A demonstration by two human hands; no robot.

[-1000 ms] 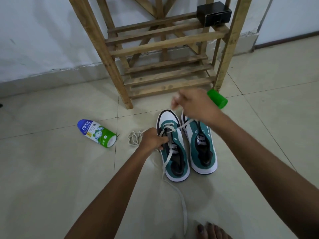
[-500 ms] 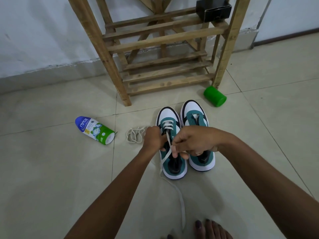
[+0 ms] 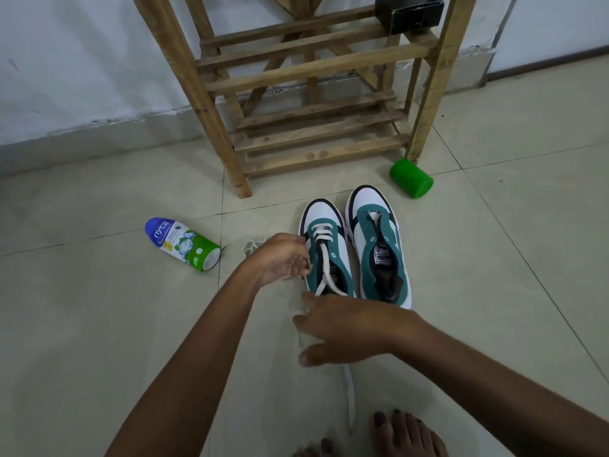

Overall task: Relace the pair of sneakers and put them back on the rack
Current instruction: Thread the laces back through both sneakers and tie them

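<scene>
Though half-laced (image 3: 324, 258) — teal-and-white sneaker (image 3: 329, 255)

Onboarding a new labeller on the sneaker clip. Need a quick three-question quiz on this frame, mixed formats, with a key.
1. True or false: both sneakers already have a lace threaded through the eyelets.
2. Multiple choice: what lies on the floor just right of the rack's front right leg? A) a blue brush B) a green cup on its side C) a folded cloth
3. Short answer: where is the second, unused lace?

Key
1. False: only the left sneaker has its lace started; the right sneaker has bare eyelets.
2. B, the green cup by the rack.
3. In a loose bundle on the floor beside the left hand.
</scene>
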